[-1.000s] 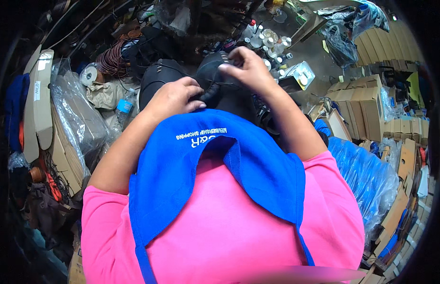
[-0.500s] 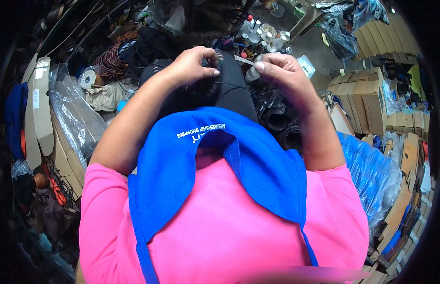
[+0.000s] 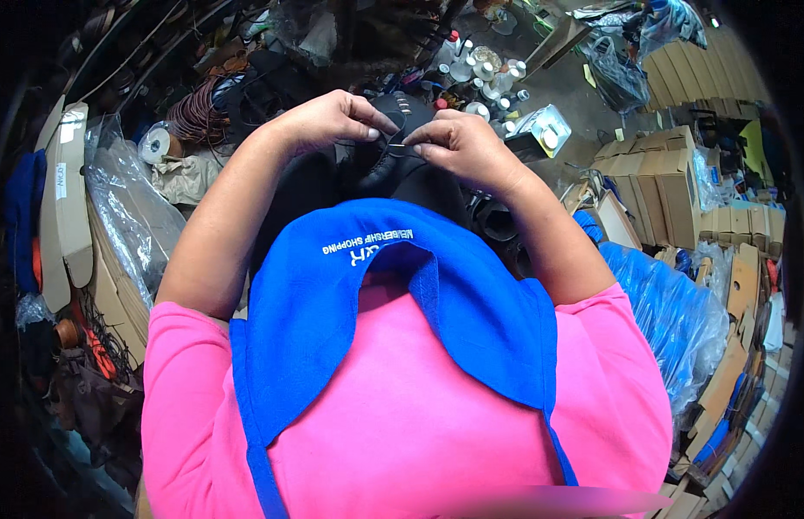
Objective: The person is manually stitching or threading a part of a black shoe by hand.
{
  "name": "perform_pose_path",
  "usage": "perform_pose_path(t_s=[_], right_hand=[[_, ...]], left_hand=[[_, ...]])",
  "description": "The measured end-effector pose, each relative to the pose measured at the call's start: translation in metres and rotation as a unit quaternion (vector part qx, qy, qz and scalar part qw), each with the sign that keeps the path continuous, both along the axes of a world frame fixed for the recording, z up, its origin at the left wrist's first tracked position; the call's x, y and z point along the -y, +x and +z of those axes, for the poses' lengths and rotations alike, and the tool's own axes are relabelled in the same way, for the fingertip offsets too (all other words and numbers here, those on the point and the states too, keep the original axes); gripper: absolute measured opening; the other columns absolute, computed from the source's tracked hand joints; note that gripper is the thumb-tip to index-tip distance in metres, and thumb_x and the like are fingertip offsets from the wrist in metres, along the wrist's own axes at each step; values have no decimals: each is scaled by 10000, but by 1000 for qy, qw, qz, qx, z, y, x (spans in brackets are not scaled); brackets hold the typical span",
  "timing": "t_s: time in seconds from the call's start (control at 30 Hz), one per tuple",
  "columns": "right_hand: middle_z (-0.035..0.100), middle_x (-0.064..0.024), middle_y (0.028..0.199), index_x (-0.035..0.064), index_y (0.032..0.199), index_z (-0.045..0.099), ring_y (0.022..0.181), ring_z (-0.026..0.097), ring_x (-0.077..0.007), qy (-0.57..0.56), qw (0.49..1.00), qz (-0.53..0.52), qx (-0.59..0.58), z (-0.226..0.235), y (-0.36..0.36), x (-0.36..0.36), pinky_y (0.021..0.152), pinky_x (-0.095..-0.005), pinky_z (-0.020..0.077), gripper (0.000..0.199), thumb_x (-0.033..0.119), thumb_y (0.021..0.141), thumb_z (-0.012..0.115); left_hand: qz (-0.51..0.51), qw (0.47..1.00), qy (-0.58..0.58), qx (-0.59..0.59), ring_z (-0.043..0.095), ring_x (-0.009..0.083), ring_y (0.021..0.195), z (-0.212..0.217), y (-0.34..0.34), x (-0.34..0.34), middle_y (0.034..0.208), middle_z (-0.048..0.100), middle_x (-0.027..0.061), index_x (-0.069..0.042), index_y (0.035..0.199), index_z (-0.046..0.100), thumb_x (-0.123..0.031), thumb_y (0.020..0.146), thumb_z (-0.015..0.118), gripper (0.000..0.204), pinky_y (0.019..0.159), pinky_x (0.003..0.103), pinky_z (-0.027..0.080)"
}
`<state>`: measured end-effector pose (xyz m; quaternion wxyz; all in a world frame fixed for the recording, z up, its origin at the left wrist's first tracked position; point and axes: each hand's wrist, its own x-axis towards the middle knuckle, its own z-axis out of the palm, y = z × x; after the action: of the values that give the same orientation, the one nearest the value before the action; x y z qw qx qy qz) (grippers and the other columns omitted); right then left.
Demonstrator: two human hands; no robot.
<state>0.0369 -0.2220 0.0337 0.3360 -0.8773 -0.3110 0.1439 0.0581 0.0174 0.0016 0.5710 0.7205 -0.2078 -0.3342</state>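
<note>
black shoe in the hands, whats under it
Under the black shoe only dark clutter shows; the blue apron covers the rest. Left hand and right hand pinch its top.

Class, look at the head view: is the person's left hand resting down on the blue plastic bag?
No: the left hand is raised at the black shoe, close to the right hand, while the blue plastic bag lies apart.
</note>
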Motion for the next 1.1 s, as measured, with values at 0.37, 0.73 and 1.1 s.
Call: perform_pose_path(t_s=[0.37,0.73,1.1], right_hand=[[621,-111,853,60,924,685,783,618,-249,-73,996,-4,43,10,-3,-8,733,-316,493,169,91,771,618],[567,-57,831,103,968,694,860,558,-171,10,996,40,-84,-10,18,4,770,-275,443,177,105,801,634],[620,-22,958,67,1033,681,930,544,-120,96,950,65,-291,-39,40,22,855,-263,412,217,97,825,626]], left_hand=[[-14,1000,2,-4,554,145,901,-2,0,0,889,594,39,-43,1101,656,-63,777,630,325,856,277,419],[-30,999,-30,9,569,128,980,-10,7,10,1017,651,59,3,1062,639,-10,769,634,293,935,293,420],[-31,998,2,54,579,129,961,-18,9,17,1017,657,58,-2,1081,632,20,734,638,347,919,287,431]])
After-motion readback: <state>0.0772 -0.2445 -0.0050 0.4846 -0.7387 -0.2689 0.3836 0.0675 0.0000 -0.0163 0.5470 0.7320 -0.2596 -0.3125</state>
